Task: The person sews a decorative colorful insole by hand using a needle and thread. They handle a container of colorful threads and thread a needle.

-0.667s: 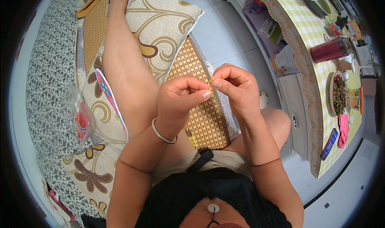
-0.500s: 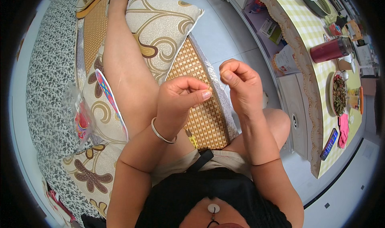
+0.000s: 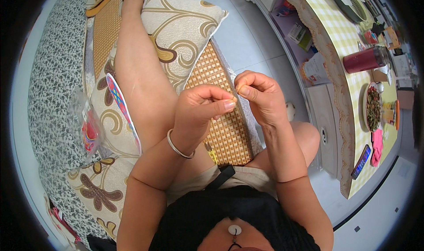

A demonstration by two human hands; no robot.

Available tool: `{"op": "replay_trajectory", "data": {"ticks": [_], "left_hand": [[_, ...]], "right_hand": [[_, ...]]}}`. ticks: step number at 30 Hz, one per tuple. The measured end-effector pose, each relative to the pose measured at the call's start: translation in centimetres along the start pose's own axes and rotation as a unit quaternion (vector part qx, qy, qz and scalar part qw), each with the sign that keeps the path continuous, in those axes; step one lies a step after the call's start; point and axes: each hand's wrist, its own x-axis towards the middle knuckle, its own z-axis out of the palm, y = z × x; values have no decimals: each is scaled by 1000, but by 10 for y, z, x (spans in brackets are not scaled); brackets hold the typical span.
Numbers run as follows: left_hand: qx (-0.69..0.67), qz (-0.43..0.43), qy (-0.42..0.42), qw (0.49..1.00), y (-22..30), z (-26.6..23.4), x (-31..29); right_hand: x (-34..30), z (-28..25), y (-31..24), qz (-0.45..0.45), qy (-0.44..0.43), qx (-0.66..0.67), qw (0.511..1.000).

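My left hand (image 3: 201, 103) and my right hand (image 3: 260, 94) meet in front of me over the woven seat mat, thumb and forefinger of each pinched, the fingertips almost touching. Whatever lies in either pinch is too fine to make out. A pale bangle circles my left wrist. Beside my outstretched leg stands a shoe insole (image 3: 118, 98), white-edged with a colourful pattern, on its side. Left of it is a clear plastic bag (image 3: 84, 125) with bright red and multicoloured strands inside. A small yellow-handled tool (image 3: 212, 154), partly hidden, rests by my lap.
Patterned cushions (image 3: 185, 17) lie on the woven mat (image 3: 229, 136). At right stands a table with a checked cloth (image 3: 309, 3), holding a dark red bottle (image 3: 364, 59), a plate of food (image 3: 373, 105), a pink cloth (image 3: 376, 147) and a remote control (image 3: 361, 162).
My right hand has moved left and slightly down, bringing its pinched fingertips up to those of my left hand. The left hand has barely shifted.
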Motion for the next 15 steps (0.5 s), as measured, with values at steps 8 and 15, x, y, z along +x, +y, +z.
{"op": "replay_trajectory", "data": {"ticks": [8,15], "left_hand": [[11,17,1,1000,-2,-1,0],[15,12,5,1000,-2,0,0]], "right_hand": [[0,0,3,7,1,9,1000],[0,1,3,3,-4,13,1000]]}}
